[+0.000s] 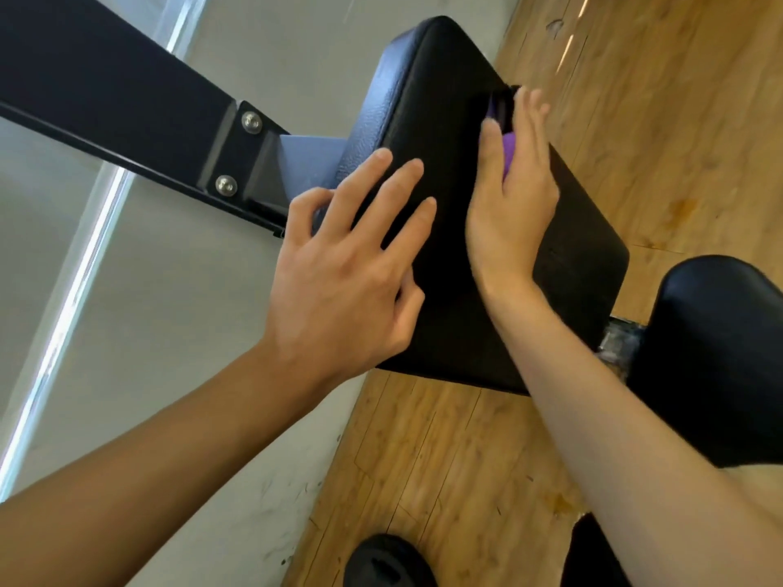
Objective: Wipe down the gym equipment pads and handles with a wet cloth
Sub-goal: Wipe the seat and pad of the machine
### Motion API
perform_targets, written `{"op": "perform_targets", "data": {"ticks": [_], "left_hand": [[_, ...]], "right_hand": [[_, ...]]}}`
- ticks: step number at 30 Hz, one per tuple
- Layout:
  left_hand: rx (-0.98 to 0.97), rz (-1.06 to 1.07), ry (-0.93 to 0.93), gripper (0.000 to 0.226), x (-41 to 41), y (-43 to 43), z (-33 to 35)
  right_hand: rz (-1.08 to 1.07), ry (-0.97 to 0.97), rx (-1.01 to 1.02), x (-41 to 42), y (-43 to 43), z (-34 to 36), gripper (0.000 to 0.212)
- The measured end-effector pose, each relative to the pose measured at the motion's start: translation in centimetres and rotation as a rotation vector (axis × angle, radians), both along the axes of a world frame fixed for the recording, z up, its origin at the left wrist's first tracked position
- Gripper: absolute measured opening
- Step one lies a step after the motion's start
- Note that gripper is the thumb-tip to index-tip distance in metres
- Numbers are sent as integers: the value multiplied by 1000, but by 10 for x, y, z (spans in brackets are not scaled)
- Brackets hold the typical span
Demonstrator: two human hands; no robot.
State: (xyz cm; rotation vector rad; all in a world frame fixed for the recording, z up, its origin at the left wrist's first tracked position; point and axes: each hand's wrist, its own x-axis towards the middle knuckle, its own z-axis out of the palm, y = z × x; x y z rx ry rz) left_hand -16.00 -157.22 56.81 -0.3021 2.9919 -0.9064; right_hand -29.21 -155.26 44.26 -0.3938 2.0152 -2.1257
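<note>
A black padded cushion (440,99) of a gym machine fills the middle of the view. My left hand (351,264) rests on its near-left face with fingers spread and fairly straight. My right hand (515,188) presses a purple cloth (508,152) flat against the pad's upper right side, fingers extended and slightly blurred. Only a small strip of the cloth shows between thumb and palm; the remainder is hidden under the hand.
A dark steel frame arm (106,91) with two bolts (237,152) joins the pad from the left. A second black pad (716,353) sits at the right. Wooden floor (445,459) lies below, a grey wall (169,311) at left, a black shoe (385,561) at the bottom.
</note>
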Motion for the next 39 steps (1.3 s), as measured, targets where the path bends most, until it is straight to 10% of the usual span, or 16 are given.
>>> {"op": "perform_targets", "data": {"ticks": [5, 13, 20, 27, 34, 39], "left_hand": [[-4, -5, -3, 50, 2, 1, 1], [-10, -18, -3, 50, 0, -1, -1], [-2, -6, 0, 49, 1, 0, 0], [-11, -10, 4, 50, 1, -1, -1], [10, 6, 16, 48, 2, 1, -1], [18, 2, 30, 48, 1, -1, -1]], "right_hand": [[208, 83, 46, 140, 76, -13, 59], [10, 35, 70, -25, -10, 14, 56], [216, 147, 82, 148, 76, -11, 55], [74, 83, 57, -19, -2, 7, 54], [261, 336, 76, 132, 73, -18, 52], [192, 296, 94, 29, 34, -25, 52]]}}
